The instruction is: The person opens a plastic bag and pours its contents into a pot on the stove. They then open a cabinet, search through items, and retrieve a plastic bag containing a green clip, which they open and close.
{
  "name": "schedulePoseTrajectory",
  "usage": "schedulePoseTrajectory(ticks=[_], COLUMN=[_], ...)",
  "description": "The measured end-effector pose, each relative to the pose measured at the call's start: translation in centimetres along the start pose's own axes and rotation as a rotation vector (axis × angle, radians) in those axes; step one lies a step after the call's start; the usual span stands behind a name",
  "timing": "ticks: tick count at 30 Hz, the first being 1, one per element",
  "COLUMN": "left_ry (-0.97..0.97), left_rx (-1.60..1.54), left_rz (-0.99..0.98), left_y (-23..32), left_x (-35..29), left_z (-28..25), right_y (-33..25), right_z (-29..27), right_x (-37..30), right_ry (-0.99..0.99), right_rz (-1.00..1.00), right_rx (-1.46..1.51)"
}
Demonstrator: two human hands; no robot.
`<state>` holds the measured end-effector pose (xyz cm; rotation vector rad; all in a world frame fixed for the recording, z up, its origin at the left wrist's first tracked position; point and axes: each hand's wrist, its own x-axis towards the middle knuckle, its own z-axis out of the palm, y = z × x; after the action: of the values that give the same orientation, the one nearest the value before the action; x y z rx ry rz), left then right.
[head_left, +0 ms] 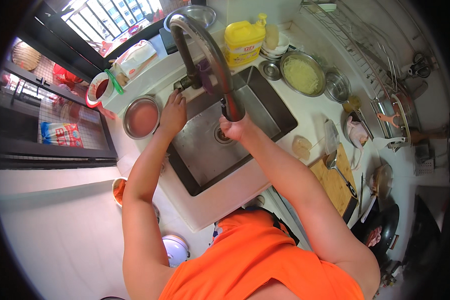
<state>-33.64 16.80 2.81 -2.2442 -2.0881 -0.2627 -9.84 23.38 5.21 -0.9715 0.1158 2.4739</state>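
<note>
My left hand [174, 111] reaches across the sink's far left corner, its fingers stretched out and the tips at the lever [180, 85] of the tall metal faucet [216, 57]. Below the faucet's spout head my right hand [235, 127] is closed, with its fingers curled against the end of the spout, which covers part of the hand. Beneath both hands lies the steel sink [197, 162], its drain partly hidden by my right hand. No stream of water can be made out. Beside my left wrist stands a metal bowl [141, 118] of pinkish liquid.
Behind the sink stands a yellow jug [244, 42]. A bowl of pale shreds [302, 74] sits at the back right. To the right are a cutting board [333, 182] with a spatula [341, 175], a plucked bird [357, 134] and a wok [382, 232].
</note>
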Motion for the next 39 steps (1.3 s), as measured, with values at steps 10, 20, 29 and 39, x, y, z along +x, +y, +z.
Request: schedulePoseTrajectory(ticks=[10,20,29,39], left_ry=[0.252,0.11,0.192,0.054], left_rx=[-0.678,-0.671,-0.944,-0.921], left_rz=[-0.452,-0.551,-0.478,0.042], left_y=[3.4,5.0,6.6,22.5], left_x=[-1.3,0.1,-0.8,-7.3], left_z=[1.2,0.6,2.6,2.9], right_y=[0.6,0.6,2.5,-1.7], right_z=[0.3,-4.0,-10.8,-19.4], right_x=[-1.0,-0.3,-6.1,-15.8], right_ry=[0.17,0.077,0.559,0.24], right_rz=[-0.058,0.138,-0.7,-0.546], right_rx=[0.006,-0.136,-1.378,0.16])
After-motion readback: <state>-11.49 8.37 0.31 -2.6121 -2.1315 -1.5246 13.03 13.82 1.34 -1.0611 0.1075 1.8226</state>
